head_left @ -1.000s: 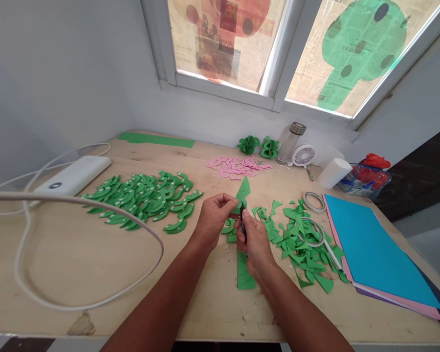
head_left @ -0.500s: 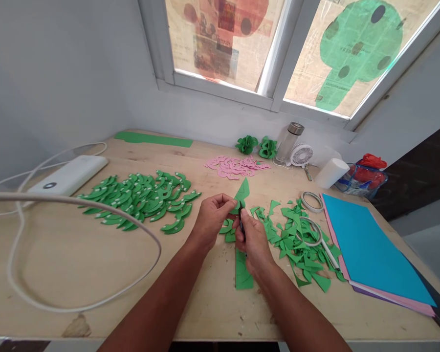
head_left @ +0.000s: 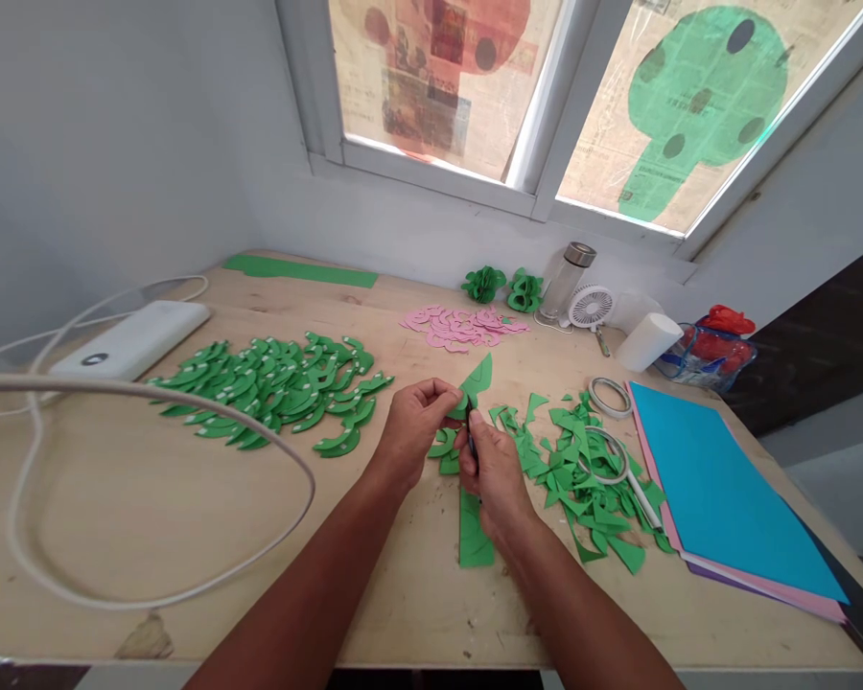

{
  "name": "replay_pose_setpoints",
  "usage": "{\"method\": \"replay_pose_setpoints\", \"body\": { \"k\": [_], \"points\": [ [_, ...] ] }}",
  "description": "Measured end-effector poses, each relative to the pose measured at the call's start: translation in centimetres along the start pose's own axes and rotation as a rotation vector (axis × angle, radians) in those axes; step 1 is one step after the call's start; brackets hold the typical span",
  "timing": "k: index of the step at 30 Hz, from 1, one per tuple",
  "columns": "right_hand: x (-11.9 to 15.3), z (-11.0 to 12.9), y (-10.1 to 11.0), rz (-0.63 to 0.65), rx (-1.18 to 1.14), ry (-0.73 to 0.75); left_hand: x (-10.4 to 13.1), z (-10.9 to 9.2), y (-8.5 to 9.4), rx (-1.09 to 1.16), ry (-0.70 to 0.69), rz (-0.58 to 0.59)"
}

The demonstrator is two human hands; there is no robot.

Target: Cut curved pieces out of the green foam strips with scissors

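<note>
Pinched between the thumb and fingers of my left hand [head_left: 421,426] is a piece of green paper [head_left: 478,376], its pointed end sticking up. My right hand [head_left: 500,470] is closed around dark-handled scissors [head_left: 473,443], whose blades meet the paper's lower edge and are mostly hidden. Below my hands, a green paper strip [head_left: 476,537] with a drawn curve lies on the table. A few cut green curved pieces [head_left: 442,448] rest just under my left fingers. To the left spreads a heap of green curved pieces [head_left: 280,388] with small white patches.
Green scraps [head_left: 590,479] lie at right, with a white-handled magnifying glass [head_left: 640,494] and a tape roll [head_left: 610,397] among them. Beyond are blue paper sheets [head_left: 734,489]. Pink cutouts [head_left: 460,328], a bottle [head_left: 567,283] and a small fan [head_left: 591,307] stand behind. A white cable [head_left: 259,419] loops at left.
The green paper in my left hand has tilted slightly to the right against the scissors. Both hands keep nearly the same place; the whole view has shifted a little.
</note>
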State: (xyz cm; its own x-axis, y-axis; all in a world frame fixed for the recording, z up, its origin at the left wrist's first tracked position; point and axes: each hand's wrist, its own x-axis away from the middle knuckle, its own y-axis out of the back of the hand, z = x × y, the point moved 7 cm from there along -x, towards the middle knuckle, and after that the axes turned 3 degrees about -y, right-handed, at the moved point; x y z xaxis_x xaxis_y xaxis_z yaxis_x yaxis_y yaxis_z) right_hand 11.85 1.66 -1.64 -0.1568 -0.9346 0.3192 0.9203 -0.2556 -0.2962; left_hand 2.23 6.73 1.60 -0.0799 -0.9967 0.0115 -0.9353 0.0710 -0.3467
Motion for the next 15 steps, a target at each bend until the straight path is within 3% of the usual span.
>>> {"method": "replay_pose_setpoints", "body": {
  "k": [15],
  "points": [
    [-0.10, -0.17, -0.03, 0.009, -0.041, -0.013, 0.12, -0.14, -0.30, -0.030, -0.001, 0.027]
  ]
}}
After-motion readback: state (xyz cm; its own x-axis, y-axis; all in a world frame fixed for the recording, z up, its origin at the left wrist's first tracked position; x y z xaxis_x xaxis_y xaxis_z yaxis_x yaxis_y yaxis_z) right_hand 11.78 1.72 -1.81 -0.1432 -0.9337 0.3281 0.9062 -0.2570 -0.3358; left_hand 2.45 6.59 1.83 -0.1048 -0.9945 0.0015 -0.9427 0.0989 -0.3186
